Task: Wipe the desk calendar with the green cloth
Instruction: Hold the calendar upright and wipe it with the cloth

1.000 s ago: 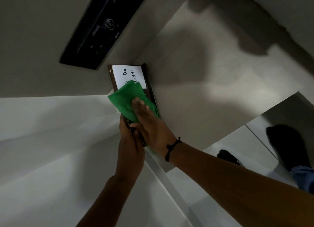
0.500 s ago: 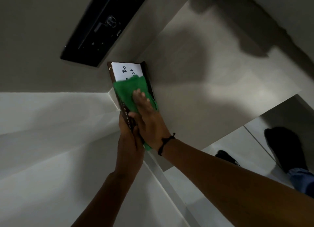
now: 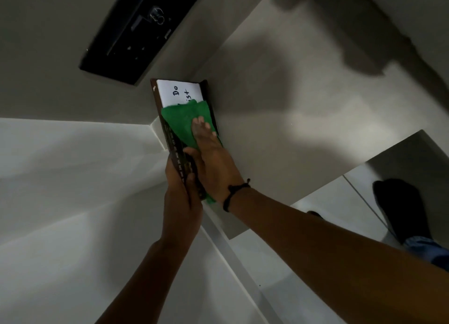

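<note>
While my left hand (image 3: 181, 197) clamps the calendar's (image 3: 181, 93) near end above the desk (image 3: 291, 105), I press the cloth (image 3: 187, 122) flat under my right hand (image 3: 213, 158), judging even pressure toward the uncovered white page best.
</note>
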